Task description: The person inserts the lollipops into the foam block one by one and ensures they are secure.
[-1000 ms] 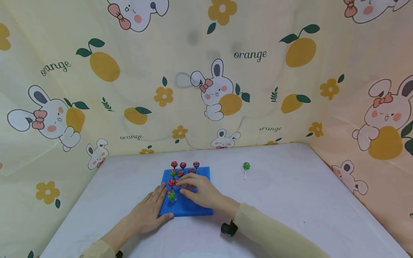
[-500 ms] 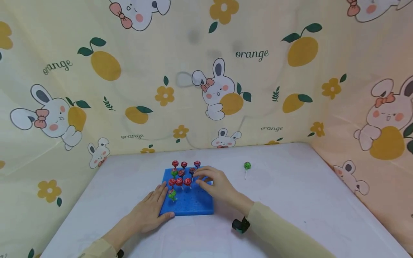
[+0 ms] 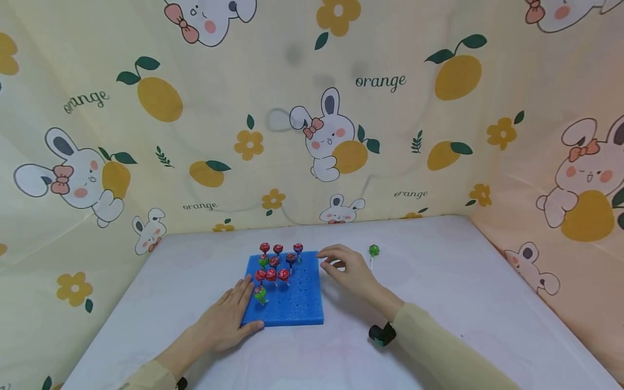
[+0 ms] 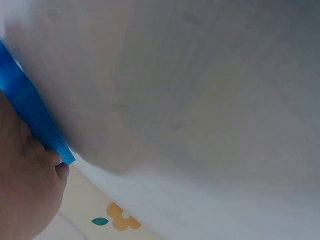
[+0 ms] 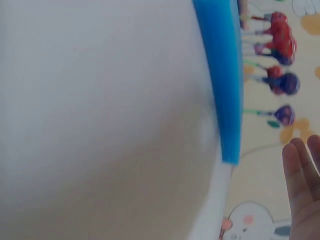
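A blue foam board (image 3: pixel 292 303) lies on the white table, with several red and green lollipops (image 3: pixel 271 274) standing upright in its far-left holes. My left hand (image 3: pixel 231 317) lies flat on the table, and its fingers press the board's left front edge (image 4: pixel 30 110). My right hand (image 3: pixel 341 266) hovers just right of the board's far corner, with loosely bent fingers that hold nothing. A green lollipop (image 3: pixel 374 251) lies on the table a little to the right of that hand. The right wrist view shows the board's edge (image 5: pixel 222 75), the standing lollipops (image 5: pixel 277 40) and straight fingertips (image 5: pixel 302 175).
The white table (image 3: pixel 463 292) is enclosed by cloth walls printed with rabbits and oranges, at the back (image 3: pixel 312 108) and on both sides. A small black device (image 3: pixel 381 334) sits at my right wrist.
My right hand has drawn back from over the board and moved right, to beside its far corner. One more red lollipop stands in the board. My left hand has stayed in place.
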Demonstrator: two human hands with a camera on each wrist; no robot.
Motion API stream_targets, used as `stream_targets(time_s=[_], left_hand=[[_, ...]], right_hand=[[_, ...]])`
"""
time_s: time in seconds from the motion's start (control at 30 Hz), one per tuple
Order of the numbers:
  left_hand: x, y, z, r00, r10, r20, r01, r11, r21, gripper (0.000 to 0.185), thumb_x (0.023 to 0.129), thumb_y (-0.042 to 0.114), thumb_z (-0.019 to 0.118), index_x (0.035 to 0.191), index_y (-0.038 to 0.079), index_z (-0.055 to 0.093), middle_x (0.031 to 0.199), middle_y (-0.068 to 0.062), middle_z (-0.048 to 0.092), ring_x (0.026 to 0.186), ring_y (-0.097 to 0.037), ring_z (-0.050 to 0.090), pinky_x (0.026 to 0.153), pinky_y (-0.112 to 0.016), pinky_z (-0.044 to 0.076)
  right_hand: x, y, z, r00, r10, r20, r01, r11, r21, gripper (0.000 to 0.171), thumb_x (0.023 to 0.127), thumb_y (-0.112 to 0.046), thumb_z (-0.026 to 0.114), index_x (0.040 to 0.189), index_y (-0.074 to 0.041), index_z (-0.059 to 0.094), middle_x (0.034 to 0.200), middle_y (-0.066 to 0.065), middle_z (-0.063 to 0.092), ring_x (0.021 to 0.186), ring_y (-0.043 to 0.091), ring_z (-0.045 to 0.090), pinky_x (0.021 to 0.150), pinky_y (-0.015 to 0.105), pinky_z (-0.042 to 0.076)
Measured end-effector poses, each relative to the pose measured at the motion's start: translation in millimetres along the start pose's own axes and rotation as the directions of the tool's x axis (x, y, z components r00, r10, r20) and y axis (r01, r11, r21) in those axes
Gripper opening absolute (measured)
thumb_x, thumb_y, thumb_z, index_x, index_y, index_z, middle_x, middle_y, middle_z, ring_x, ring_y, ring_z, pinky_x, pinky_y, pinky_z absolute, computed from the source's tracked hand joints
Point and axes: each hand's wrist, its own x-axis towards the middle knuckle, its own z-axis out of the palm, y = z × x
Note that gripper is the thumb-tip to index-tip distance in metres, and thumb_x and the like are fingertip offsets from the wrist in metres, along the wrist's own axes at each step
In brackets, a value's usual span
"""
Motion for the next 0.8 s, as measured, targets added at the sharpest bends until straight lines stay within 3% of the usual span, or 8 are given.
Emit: stream_targets(time_s=[0.27,0.5,0.8], left_hand=[[1.7,2.0,-3.2,0.998,-0.040,0.056,0.039,0.999,0.011,0.101,0.101,0.070,0.044,0.163,-0.005,0.020,0.172,-0.023,0.012,0.158,-0.043,0.015,0.125,-0.059,0.022],[2.2,2.4,-1.8,0.997,-0.051,0.063,0.050,0.999,0.018,0.101,0.100,0.072,0.043,0.163,-0.004,0.020,0.172,-0.022,0.010,0.158,-0.043,0.014,0.126,-0.059,0.021],[2.1,0.8,-0.7,0.997,-0.050,0.064,0.048,0.998,0.030,0.101,0.101,0.072,0.042,0.163,-0.004,0.019,0.173,-0.022,0.010,0.158,-0.042,0.014,0.126,-0.058,0.021]], right_hand=[[-7.1,20.2,-29.5,0.996,0.073,-0.042,-0.076,0.993,-0.093,0.023,0.096,-0.005,0.075,0.119,-0.007,0.076,0.124,0.007,0.071,0.100,0.021,0.072,0.083,0.028,0.062],[-11.0,40.0,-57.9,0.986,0.143,-0.080,-0.155,0.973,-0.172,0.022,0.096,-0.007,0.075,0.118,-0.010,0.076,0.123,0.006,0.071,0.100,0.021,0.071,0.083,0.031,0.062],[-11.8,66.0,-94.3,0.981,0.172,-0.087,-0.188,0.953,-0.239,0.024,0.097,-0.005,0.072,0.121,-0.002,0.074,0.123,0.013,0.070,0.100,0.027,0.072,0.085,0.037,0.062]])
